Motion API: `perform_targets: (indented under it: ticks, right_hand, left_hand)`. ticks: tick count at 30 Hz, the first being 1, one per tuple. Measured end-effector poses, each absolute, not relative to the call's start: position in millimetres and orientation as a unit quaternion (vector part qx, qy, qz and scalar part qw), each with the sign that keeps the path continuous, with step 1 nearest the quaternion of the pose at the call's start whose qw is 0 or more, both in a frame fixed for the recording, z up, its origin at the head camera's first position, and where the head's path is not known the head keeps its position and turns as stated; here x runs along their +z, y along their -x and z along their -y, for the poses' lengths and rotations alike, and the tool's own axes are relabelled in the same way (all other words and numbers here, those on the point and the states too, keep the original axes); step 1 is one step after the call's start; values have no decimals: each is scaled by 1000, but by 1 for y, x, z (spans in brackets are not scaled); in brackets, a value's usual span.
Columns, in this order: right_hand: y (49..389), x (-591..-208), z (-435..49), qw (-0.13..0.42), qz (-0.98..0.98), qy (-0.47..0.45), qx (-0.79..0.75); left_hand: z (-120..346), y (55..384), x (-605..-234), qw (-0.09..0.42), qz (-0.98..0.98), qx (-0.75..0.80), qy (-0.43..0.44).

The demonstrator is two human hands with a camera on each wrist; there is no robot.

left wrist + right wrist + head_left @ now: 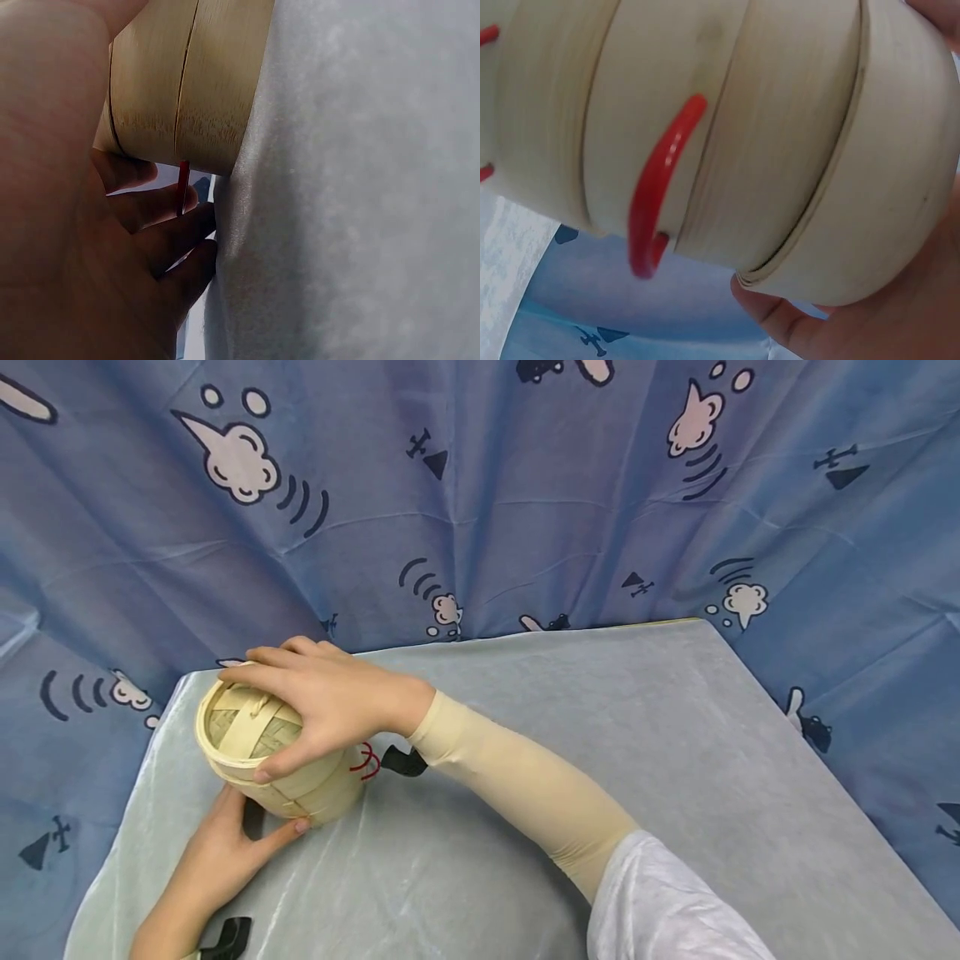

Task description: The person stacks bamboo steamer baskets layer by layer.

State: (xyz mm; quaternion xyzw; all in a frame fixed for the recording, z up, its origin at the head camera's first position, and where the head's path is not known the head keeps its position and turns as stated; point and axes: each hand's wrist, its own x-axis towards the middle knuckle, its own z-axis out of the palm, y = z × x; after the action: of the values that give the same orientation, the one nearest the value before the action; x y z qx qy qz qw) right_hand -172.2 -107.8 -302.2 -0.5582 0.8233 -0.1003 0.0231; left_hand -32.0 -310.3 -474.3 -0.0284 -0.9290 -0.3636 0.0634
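A pale bamboo steamer (333, 789) stands at the left of the table, its woven lid (243, 733) on top. My right hand (333, 693) spans the lid from above and grips its rim, thumb on the near side and fingers over the far side. Low on the steamer's wall, my left hand (217, 856) holds it, with the thumb along the near side. In the left wrist view its other fingers (184, 240) reach round beyond the base, close to the cloth. Red loop handles (656, 195) stick out of the steamer's side.
A grey cloth (600, 735) covers the table. Blue patterned curtains (510, 510) hang along the back and both sides. Black wrist straps (405, 762) show by each wrist.
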Motion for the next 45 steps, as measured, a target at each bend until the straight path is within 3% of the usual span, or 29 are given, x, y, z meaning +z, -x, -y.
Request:
perform_targets:
  ticks: [14, 45]
  right_hand:
    - [171, -305, 108, 26, -830, 547, -105]
    - [175, -310, 109, 28, -814, 562, -143]
  left_hand:
    - [310, 35, -471, 43, 930, -363, 29]
    - [310, 33, -472, 51, 929, -366, 29]
